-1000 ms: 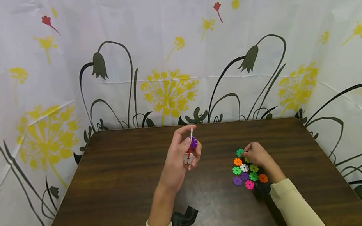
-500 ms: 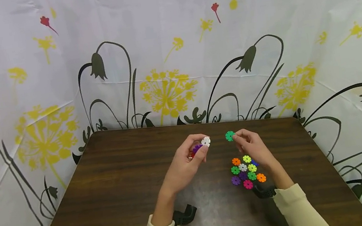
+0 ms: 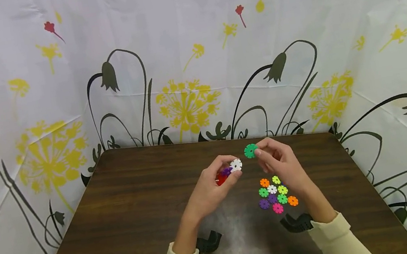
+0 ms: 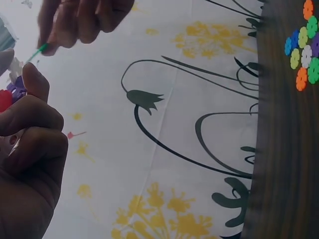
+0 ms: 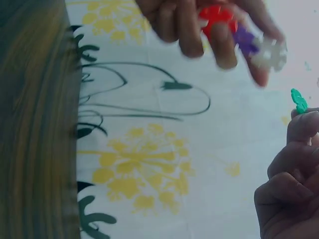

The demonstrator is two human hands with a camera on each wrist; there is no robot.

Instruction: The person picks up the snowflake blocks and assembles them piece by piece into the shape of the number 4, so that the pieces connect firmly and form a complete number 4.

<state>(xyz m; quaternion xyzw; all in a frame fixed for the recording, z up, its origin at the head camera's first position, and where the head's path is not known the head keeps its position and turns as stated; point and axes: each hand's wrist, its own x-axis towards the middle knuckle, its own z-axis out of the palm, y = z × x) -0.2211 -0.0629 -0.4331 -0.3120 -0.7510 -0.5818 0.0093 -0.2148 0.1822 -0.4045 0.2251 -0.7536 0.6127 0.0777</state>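
My left hand [image 3: 211, 188] holds a joined chain of notched plastic discs above the table. A white disc [image 3: 235, 165] sits at its outer end, followed by a purple disc [image 5: 245, 41] and a red disc [image 5: 219, 19]; the fingers partly hide the rest. Between thumb and fingertips, my right hand [image 3: 282, 163] pinches a single green disc [image 3: 251, 151] by its edge. This green disc is just right of the white one in the head view, with a small gap between them. In the left wrist view the green disc [image 4: 39, 52] appears edge-on.
Several loose notched discs lie in a cluster on the brown wooden table [image 3: 140, 208], below my right hand; a pink disc [image 3: 278, 208] and an orange disc [image 3: 293, 200] are at its near side. A flower-printed cloth [image 3: 181, 37] hangs behind the table.
My right hand has picked the green disc out of the cluster and carried it up and left. My left hand has turned the chain, bringing its white end round to face the green disc.
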